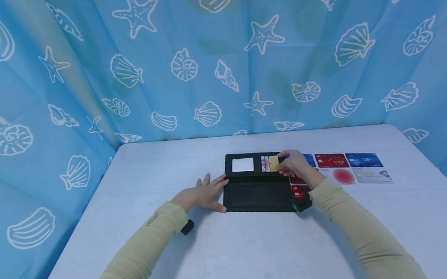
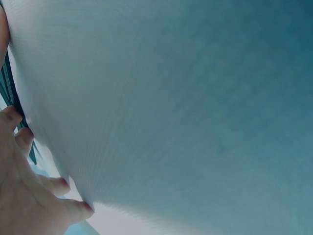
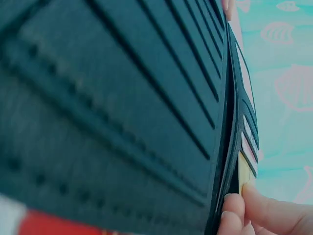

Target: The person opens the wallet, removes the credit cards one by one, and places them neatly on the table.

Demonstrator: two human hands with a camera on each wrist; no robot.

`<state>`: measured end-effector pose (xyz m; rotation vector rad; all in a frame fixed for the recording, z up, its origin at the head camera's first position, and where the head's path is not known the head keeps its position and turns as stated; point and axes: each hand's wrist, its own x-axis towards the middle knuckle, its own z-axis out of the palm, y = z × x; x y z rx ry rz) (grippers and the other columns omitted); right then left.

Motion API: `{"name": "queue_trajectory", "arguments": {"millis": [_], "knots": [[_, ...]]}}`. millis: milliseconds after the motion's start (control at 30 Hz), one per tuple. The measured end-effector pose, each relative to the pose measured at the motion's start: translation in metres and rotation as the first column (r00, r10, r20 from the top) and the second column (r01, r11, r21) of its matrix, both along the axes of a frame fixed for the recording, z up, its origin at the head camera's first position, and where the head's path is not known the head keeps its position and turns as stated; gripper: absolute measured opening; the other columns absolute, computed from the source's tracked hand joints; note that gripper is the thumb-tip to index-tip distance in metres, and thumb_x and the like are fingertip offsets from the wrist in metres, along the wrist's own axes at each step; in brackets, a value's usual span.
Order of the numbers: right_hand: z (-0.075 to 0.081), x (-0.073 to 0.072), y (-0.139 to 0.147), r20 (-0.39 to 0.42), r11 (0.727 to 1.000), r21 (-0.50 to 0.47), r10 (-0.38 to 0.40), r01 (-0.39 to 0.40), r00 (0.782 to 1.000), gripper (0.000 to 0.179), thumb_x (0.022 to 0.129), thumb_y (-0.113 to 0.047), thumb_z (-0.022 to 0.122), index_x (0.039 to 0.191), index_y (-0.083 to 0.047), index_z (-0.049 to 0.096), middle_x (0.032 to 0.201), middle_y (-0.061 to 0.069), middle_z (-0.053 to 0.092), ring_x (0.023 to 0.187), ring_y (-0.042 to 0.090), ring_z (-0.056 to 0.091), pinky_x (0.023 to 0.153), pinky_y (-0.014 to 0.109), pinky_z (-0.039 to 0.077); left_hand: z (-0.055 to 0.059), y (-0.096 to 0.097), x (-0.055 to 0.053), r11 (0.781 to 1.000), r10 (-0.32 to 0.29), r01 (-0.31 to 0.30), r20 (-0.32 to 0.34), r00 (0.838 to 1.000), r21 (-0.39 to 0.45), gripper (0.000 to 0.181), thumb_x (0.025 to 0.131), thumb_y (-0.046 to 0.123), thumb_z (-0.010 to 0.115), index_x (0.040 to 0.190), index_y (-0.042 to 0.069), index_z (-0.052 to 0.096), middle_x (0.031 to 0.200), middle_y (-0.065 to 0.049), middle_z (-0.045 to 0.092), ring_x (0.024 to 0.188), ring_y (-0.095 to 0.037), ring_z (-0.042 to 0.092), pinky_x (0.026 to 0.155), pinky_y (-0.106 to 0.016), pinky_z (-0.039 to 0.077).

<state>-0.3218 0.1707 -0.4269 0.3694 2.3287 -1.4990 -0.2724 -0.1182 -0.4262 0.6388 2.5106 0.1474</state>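
- Two bare hands are at work on one black bifold wallet (image 1: 258, 196), which lies opened out in the middle of the desk (image 1: 232, 260), near its far edge.
- The right hand (image 1: 293, 162) pinches a yellow card (image 1: 273, 163) by its right end, thumb on one side and fingers on the other; the card sits in a slot at the right of the wallet's far half.
- The left hand (image 1: 209, 193) grips nothing: its fingers are spread, the tips touching the wallet's left edge.
- Just left of the yellow card, more cards (image 1: 265, 164) show as narrow strips in the slots; a white panel (image 1: 242, 165) fills the left of that same half.
- Between the wallet and the desk's right edge, cards lie in rows: a blue card (image 1: 309, 159) partly behind the right hand, a red VIP card (image 1: 332, 160), a blue VIP card (image 1: 364, 160), and below those a white card with a red circle (image 1: 343, 175) and a silvery card (image 1: 373, 175).
- Red cards (image 1: 299, 191) show at the wallet's right edge, partly covered.
- A blue curtain (image 1: 187, 68) printed with white shells and starfish hangs beyond the desk's far edge.
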Motion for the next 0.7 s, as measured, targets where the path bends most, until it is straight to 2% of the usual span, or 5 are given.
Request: {"name": "queue_trajectory", "arguments": {"millis": [333, 567, 700], "knots": [[0.007, 0.002, 0.012, 0.000, 0.999, -0.015, -0.030, 0.030, 1.000, 0.051, 0.090, -0.002, 0.054, 0.137, -0.002, 0.036, 0.122, 0.027, 0.042, 0.056, 0.012, 0.058, 0.060, 0.020, 0.052, -0.002, 0.000, -0.001, 1.000, -0.002, 0.002, -0.001, 1.000, -0.003, 0.096, 0.078, 0.053, 0.064, 0.149, 0.022, 0.007, 0.155, 0.005, -0.006, 0.138, -0.038, -0.012, 0.109, -0.057, -0.001], [0.007, 0.006, 0.021, 0.034, 0.990, -0.119, -0.068, 0.071, 0.997, 0.058, 0.089, -0.003, 0.057, 0.141, -0.005, 0.031, 0.134, 0.027, 0.034, 0.064, 0.012, 0.061, 0.067, 0.021, 0.052, -0.002, -0.001, -0.001, 1.000, -0.012, 0.012, -0.001, 1.000, -0.002, 0.096, 0.078, 0.054, 0.063, 0.149, 0.023, 0.006, 0.155, 0.006, -0.007, 0.138, -0.038, -0.013, 0.109, -0.058, -0.002], [0.008, 0.012, 0.026, 0.021, 0.990, -0.118, -0.079, 0.081, 0.997, 0.060, 0.089, -0.005, 0.057, 0.142, -0.007, 0.030, 0.136, 0.025, 0.033, 0.069, 0.013, 0.060, 0.069, 0.020, 0.051, -0.002, -0.001, -0.002, 1.000, -0.010, 0.010, -0.001, 1.000, -0.006, 0.096, 0.078, 0.053, 0.063, 0.149, 0.023, 0.006, 0.155, 0.006, -0.007, 0.138, -0.038, -0.013, 0.109, -0.058, -0.002]]}}
